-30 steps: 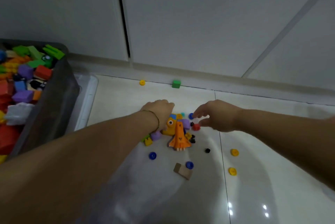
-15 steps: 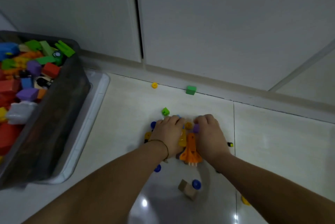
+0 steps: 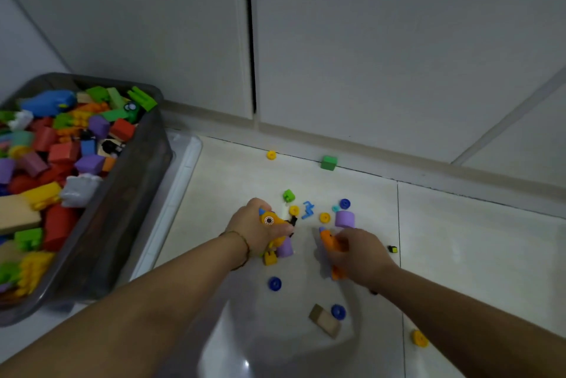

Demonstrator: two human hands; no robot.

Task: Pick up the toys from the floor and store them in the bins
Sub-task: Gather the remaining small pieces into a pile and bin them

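Right hand (image 3: pixel 360 256) curls round the rocket (image 3: pixel 327 239), long axis 11-to-5 o'clock, nose at 11; left hand (image 3: pixel 251 227) grips a yellow toy (image 3: pixel 272 220).

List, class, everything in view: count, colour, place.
bin: one, grey, left, full of toys
yellow rings: four, yellow, floor
blue rings: three, blue, floor
purple cylinders: two, purple, floor
green cube: one, green, against skirting
green brick: one, green, floor
yellow brick: one, yellow, floor
blue piece: one, blue, floor
wooden block: one, tan, beside blue ring
eyed toy: one, orange, in left hand
rocket toy: one, orange, in right hand
left hand: grips eyed toy
right hand: grips rocket toy
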